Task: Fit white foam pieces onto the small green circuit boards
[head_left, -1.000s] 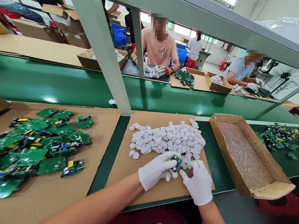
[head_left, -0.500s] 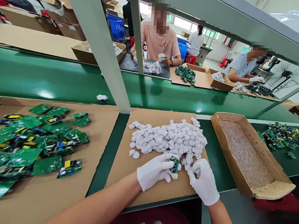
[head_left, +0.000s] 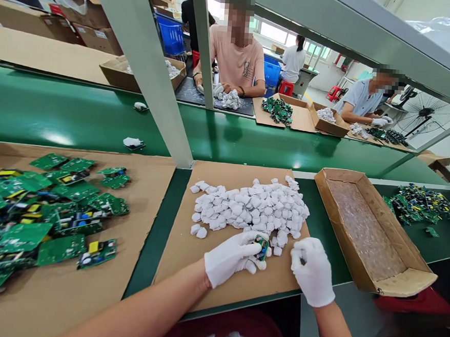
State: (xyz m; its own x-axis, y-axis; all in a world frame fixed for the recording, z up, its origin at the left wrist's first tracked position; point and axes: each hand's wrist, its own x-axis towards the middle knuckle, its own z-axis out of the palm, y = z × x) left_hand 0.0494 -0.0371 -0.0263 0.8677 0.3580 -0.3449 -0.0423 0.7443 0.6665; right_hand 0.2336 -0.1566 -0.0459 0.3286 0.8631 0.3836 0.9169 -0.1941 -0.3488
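My left hand (head_left: 236, 256), in a white glove, grips a small green circuit board (head_left: 261, 247) with parts on its face, over the front of the cardboard sheet. To its right my right hand (head_left: 312, 269), also gloved, has its fingers curled with thumb and fingertips together. Whatever may be between them is hidden. Just beyond both hands a heap of white lumpy pieces (head_left: 251, 206) is spread on the cardboard (head_left: 181, 237). Off to the left, many larger green circuit boards (head_left: 63, 249) lie piled on another cardboard sheet (head_left: 143, 183).
A long cardboard box (head_left: 405, 286) lined with clear plastic sits at right, beside a pile of boards (head_left: 418, 205). Behind runs a green conveyor belt (head_left: 78, 119) carrying a white-topped board (head_left: 133, 142). A slanting metal post (head_left: 154, 76) rises ahead. Co-workers sit opposite.
My right hand has drawn slightly right, away from the left hand and the white heap. White-topped boards on the belt have shifted left. The left hand keeps its board.
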